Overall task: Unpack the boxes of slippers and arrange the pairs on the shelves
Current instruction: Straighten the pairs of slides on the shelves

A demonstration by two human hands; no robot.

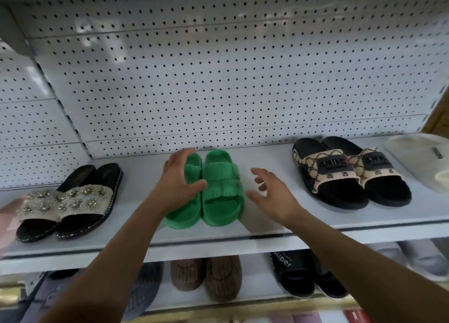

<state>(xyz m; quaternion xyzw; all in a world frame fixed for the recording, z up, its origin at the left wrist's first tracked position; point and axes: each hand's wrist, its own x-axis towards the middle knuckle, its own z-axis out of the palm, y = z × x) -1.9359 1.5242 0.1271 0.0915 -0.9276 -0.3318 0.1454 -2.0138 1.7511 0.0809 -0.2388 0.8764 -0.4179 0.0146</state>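
White pegboard [218, 79] full of little holes fills the wall behind our shelf [267, 157]. We use the green slippers [213, 189] as our marker. They sit side by side in the middle of the shelf, toes pointing to the front edge [218, 246].

Our left hand [177, 184] lies on the left green slipper, with fingers [187, 152] curled over its back and the thumb across the strap. Our right hand [274, 194] floats just right of the green slippers, fingers spread wide, holding nothing and not touching them.

Left of the green slippers stand the flower slippers [68, 201], with bare shelf between. Right of them stand the tan and black slippers [349, 172], then a cream slipper [420, 160] by the picture's edge. We see open shelf behind the green slippers up to the wall. Below them, on the lower shelf [257, 274], sit the brown slippers [209, 276] and more dark pairs.
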